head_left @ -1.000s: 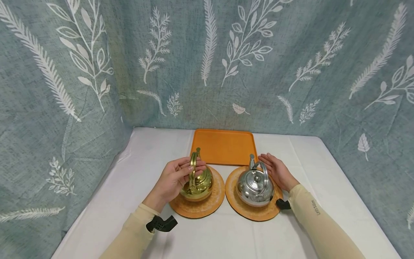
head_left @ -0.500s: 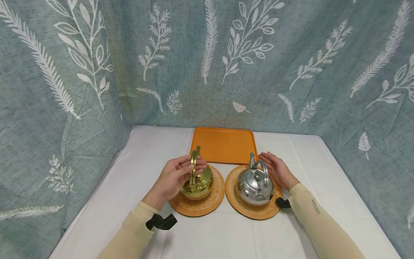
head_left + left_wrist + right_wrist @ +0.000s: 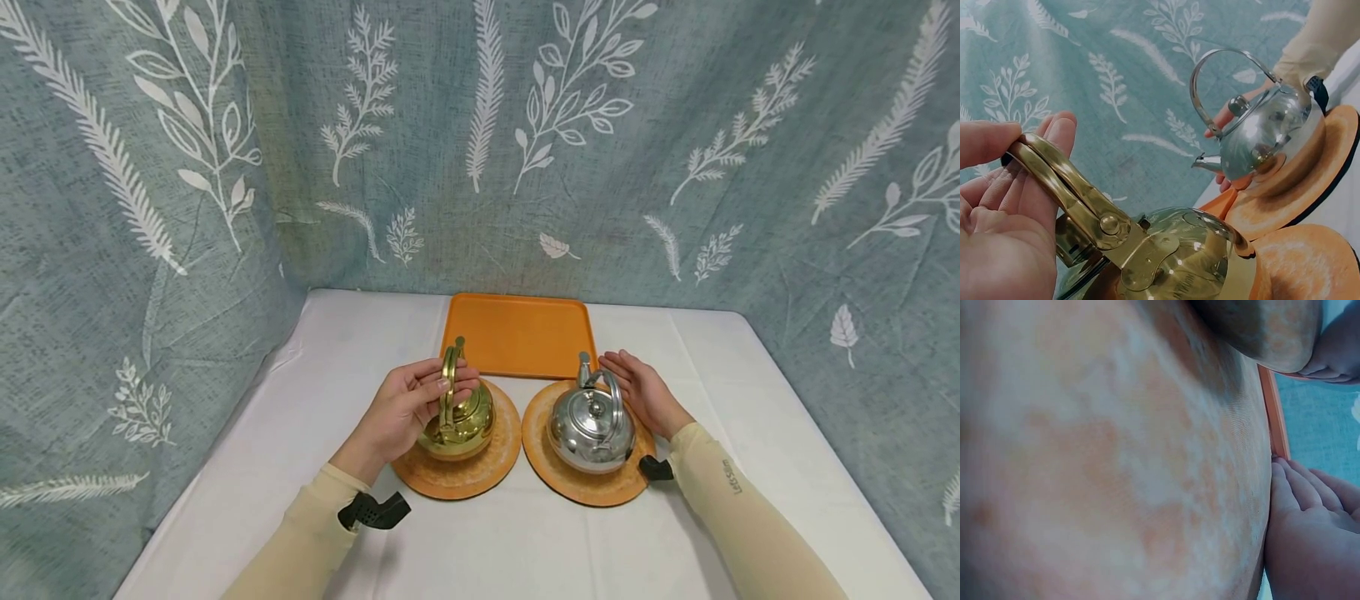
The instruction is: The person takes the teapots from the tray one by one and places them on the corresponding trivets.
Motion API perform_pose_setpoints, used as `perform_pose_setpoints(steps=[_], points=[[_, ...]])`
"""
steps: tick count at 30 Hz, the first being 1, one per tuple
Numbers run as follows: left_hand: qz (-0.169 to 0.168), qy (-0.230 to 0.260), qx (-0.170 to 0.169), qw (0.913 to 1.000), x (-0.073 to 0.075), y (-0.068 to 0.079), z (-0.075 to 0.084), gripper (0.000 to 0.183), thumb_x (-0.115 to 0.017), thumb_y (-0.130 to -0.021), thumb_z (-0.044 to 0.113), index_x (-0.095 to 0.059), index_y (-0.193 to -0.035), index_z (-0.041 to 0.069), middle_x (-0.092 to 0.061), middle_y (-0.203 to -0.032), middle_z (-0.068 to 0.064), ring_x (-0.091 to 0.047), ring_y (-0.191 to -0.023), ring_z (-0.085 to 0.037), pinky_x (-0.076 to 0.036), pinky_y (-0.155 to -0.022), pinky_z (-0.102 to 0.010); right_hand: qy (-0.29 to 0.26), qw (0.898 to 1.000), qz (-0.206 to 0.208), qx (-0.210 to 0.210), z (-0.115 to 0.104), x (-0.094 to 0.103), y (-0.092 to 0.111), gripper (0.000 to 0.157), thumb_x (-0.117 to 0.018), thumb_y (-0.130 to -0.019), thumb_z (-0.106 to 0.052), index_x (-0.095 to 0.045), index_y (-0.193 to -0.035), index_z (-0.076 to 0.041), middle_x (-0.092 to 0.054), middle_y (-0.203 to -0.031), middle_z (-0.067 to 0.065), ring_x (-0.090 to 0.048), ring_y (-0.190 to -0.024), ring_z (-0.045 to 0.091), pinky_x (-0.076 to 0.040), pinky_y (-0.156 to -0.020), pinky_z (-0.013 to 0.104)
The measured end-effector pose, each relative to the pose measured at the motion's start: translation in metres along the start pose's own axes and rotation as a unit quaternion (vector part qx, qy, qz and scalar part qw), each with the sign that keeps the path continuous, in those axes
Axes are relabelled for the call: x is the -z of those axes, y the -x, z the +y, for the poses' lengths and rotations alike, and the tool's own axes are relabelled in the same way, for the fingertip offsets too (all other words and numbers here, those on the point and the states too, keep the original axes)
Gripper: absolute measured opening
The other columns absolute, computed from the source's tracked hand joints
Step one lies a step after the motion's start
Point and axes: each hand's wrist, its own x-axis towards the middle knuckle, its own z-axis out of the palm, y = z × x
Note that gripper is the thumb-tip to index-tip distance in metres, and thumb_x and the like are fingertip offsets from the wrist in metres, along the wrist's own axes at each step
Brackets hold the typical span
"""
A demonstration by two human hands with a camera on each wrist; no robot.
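My left hand (image 3: pixel 401 404) pinches the raised handle of a gold kettle (image 3: pixel 471 427), thumb on one side and fingers on the other, as the left wrist view shows. The kettle stands on a round orange mat (image 3: pixel 457 483). To its right is a silver kettle (image 3: pixel 588 437) on a second round mat (image 3: pixel 588 493), with its hoop handle up. Beside that kettle's right side, my right hand (image 3: pixel 648 396) is held with straight fingers. In the right wrist view the right hand's fingers (image 3: pixel 1310 494) lie along the mat's edge; whether they touch it I cannot tell.
An orange rectangular tray (image 3: pixel 521 337) lies behind both kettles, close to the mats. All of this is on a white tablecloth (image 3: pixel 480 550). A blue-green curtain (image 3: pixel 450 217) with white leaf prints hangs at the back and on both sides.
The head view has tipped slightly, so the scene sits a little higher. Hands and kettles keep the same places relative to each other.
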Motion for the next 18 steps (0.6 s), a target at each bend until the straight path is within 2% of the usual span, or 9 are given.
perform_pose_setpoints(steps=[8,14,18], points=[[0.000,-0.013,0.000,0.9999,-0.0016,-0.0029,0.0030,0.039,-0.049,-0.112,-0.007,-0.046,-0.145,-0.026,-0.073,-0.130,-0.022,-0.075,-0.118,-0.026,-0.058,-0.105,-0.042,0.000,1.000,0.001,0.003,-0.0037,0.0002,0.0002,0.079,-0.032,-0.120,-0.049,-0.009,-0.171,0.006,-0.017,-0.177,0.024,-0.014,-0.164,0.035,-0.009,-0.135,0.047],[0.001,-0.012,0.001,0.9999,-0.0021,-0.0032,0.0043,0.039,-0.049,-0.112,-0.007,-0.045,-0.146,-0.026,-0.073,-0.129,-0.021,-0.075,-0.117,-0.025,-0.057,-0.105,-0.043,0.000,1.000,0.000,0.004,-0.0043,0.0018,0.0000,0.077,-0.030,-0.120,-0.047,-0.007,-0.171,0.006,-0.016,-0.178,0.024,-0.013,-0.165,0.035,-0.009,-0.135,0.047],[0.008,-0.020,0.007,0.9997,-0.0021,-0.0007,0.0041,0.039,-0.051,-0.112,-0.007,-0.046,-0.145,-0.026,-0.070,-0.132,-0.029,-0.076,-0.116,-0.024,-0.058,-0.104,-0.042,-0.003,1.000,-0.002,-0.001,-0.0017,0.0021,-0.0011,0.074,-0.028,-0.121,-0.044,-0.006,-0.171,0.006,-0.015,-0.178,0.024,-0.012,-0.165,0.035,-0.009,-0.135,0.047]])
